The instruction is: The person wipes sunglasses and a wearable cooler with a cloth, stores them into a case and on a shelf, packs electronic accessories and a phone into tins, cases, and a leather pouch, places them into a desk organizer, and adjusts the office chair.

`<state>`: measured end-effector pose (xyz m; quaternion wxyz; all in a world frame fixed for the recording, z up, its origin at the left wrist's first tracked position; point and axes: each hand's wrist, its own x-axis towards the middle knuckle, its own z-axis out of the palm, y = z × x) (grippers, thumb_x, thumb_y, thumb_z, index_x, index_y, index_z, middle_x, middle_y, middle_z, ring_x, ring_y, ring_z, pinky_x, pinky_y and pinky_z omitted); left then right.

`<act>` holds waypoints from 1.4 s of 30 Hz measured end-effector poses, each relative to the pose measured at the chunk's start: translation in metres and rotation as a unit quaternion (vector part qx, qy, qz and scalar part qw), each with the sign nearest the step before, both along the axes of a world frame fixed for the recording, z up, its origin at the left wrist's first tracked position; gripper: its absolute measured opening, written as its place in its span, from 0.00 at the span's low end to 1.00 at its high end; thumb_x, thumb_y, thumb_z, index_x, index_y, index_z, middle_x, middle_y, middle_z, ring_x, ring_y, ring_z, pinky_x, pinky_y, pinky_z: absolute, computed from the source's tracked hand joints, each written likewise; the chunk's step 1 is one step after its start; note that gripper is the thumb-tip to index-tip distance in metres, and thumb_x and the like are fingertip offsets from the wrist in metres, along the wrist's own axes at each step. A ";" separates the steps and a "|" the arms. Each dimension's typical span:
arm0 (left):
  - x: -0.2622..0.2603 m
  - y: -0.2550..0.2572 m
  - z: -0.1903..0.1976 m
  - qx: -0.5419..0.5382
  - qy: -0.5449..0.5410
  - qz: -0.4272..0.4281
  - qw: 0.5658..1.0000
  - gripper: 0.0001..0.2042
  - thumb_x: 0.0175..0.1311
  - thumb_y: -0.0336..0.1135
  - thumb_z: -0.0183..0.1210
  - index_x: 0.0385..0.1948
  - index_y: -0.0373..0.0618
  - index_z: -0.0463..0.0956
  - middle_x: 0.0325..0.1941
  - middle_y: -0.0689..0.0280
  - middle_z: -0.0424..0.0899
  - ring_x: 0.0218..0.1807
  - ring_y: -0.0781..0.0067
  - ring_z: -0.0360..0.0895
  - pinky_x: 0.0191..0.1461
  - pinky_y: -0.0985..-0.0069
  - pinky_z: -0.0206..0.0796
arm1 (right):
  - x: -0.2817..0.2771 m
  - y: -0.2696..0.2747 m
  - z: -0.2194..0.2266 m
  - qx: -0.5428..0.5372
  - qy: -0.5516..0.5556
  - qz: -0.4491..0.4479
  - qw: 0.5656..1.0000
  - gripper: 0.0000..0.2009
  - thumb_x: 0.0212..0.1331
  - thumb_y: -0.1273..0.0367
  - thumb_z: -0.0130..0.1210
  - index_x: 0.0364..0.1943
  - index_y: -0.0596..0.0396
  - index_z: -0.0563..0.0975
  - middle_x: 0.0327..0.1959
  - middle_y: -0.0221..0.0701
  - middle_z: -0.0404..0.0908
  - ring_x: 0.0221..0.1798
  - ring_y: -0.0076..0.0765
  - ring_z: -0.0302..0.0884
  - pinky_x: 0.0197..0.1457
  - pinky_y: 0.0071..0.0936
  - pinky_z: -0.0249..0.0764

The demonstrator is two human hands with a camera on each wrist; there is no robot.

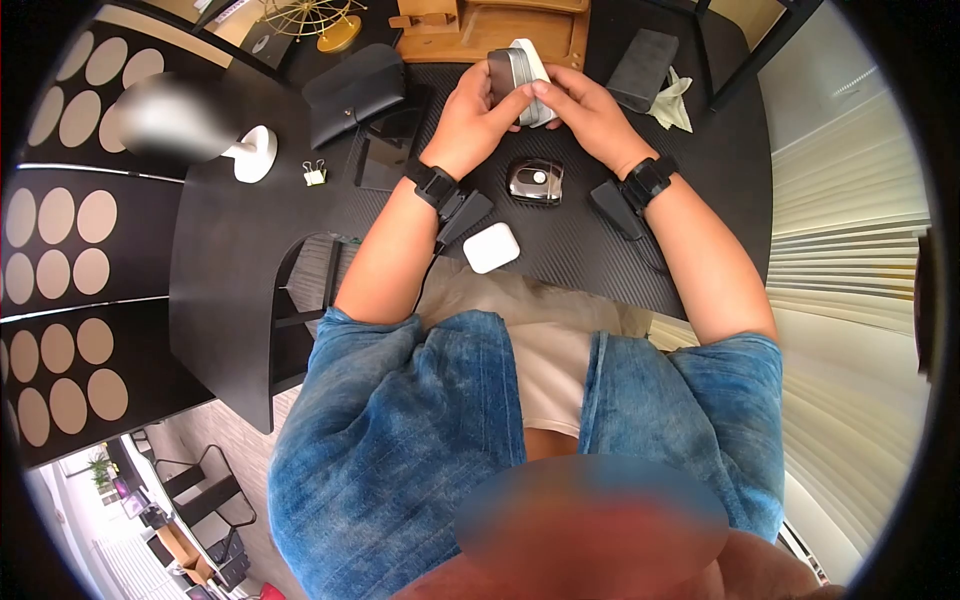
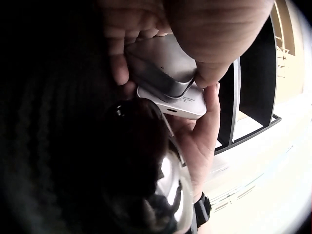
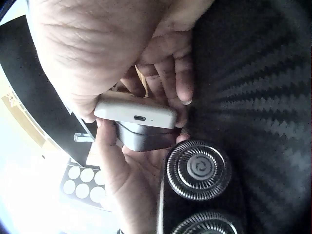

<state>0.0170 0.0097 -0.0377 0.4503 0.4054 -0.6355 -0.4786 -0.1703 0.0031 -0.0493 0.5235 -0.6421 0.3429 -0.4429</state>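
Head view: paired work just beyond the shaver (image 1: 535, 184)

Our left hand (image 1: 470, 118) curls round the grey block (image 3: 146, 140); our right hand (image 1: 600, 118) pinches the white block (image 3: 158, 116) against it. We should steady both evenly, letting neither twist.

The held white block (image 3: 134, 111) looks like smooth plastic; the grey case (image 2: 163, 58) has a satin, metallic sheen. Nearer, the shaver (image 1: 535, 182) is glossy and chrome-like, its heads (image 3: 199, 169) ribbed metal. The black tabletop (image 1: 568, 255) is matt, finely ridged. The far tray (image 1: 480, 46) is smooth wood, the far-right cloth (image 1: 674, 106) matt.
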 end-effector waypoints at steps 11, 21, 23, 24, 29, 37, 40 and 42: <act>0.001 -0.001 -0.003 -0.016 0.002 0.005 1.000 0.20 0.65 0.39 0.63 0.50 0.35 0.70 0.42 0.63 0.81 0.40 0.78 0.80 0.37 0.80 0.75 | 0.001 0.002 0.004 -0.004 0.007 -0.002 1.000 0.26 0.66 0.51 0.55 0.60 0.55 0.74 0.43 0.26 0.81 0.41 0.19 0.75 0.42 0.19 0.72; 0.001 -0.002 -0.005 -0.013 0.002 0.004 1.000 0.23 0.65 0.40 0.64 0.53 0.34 0.67 0.45 0.61 0.80 0.42 0.77 0.80 0.39 0.80 0.75 | 0.000 0.003 0.004 -0.008 0.012 -0.001 1.000 0.26 0.67 0.51 0.54 0.60 0.55 0.74 0.44 0.27 0.81 0.44 0.20 0.76 0.43 0.19 0.73; 0.002 -0.003 -0.006 -0.011 0.001 0.005 1.000 0.24 0.64 0.40 0.64 0.54 0.33 0.66 0.46 0.61 0.80 0.42 0.76 0.80 0.39 0.80 0.76 | 0.001 0.004 0.006 -0.010 0.005 -0.003 1.000 0.26 0.67 0.51 0.54 0.60 0.55 0.74 0.44 0.27 0.81 0.44 0.20 0.76 0.44 0.20 0.73; 0.002 -0.004 -0.006 -0.012 -0.001 0.003 1.000 0.25 0.64 0.40 0.64 0.55 0.33 0.66 0.46 0.60 0.80 0.43 0.76 0.80 0.39 0.80 0.76 | 0.001 0.004 0.006 -0.008 0.006 -0.002 1.000 0.26 0.67 0.51 0.54 0.60 0.55 0.74 0.44 0.27 0.81 0.44 0.20 0.76 0.44 0.20 0.73; 0.002 -0.003 -0.006 -0.013 0.000 0.009 1.000 0.25 0.64 0.40 0.65 0.54 0.34 0.67 0.45 0.60 0.81 0.41 0.77 0.80 0.39 0.80 0.75 | -0.002 0.001 0.003 -0.010 0.021 0.010 1.000 0.26 0.69 0.52 0.52 0.61 0.56 0.74 0.45 0.28 0.81 0.44 0.21 0.76 0.44 0.20 0.73; -0.001 0.000 -0.003 -0.030 -0.003 0.024 0.999 0.22 0.63 0.40 0.66 0.52 0.35 0.69 0.41 0.62 0.82 0.38 0.79 0.79 0.37 0.80 0.72 | -0.003 -0.002 -0.003 0.016 -0.014 -0.001 1.000 0.25 0.70 0.51 0.49 0.59 0.57 0.75 0.45 0.30 0.81 0.45 0.23 0.76 0.43 0.21 0.75; -0.001 0.001 -0.002 -0.026 0.003 0.025 0.999 0.22 0.63 0.40 0.65 0.51 0.35 0.69 0.41 0.62 0.82 0.38 0.79 0.79 0.37 0.80 0.73 | -0.002 -0.002 -0.002 0.018 -0.016 -0.001 1.000 0.25 0.70 0.51 0.49 0.59 0.57 0.75 0.45 0.30 0.81 0.45 0.23 0.76 0.43 0.21 0.75; -0.001 0.001 -0.001 -0.025 -0.001 0.026 0.999 0.22 0.64 0.40 0.65 0.51 0.35 0.69 0.41 0.62 0.82 0.38 0.78 0.79 0.37 0.80 0.73 | -0.003 -0.002 -0.003 0.022 -0.017 -0.002 1.000 0.25 0.70 0.51 0.49 0.59 0.58 0.75 0.45 0.30 0.81 0.45 0.23 0.76 0.43 0.21 0.75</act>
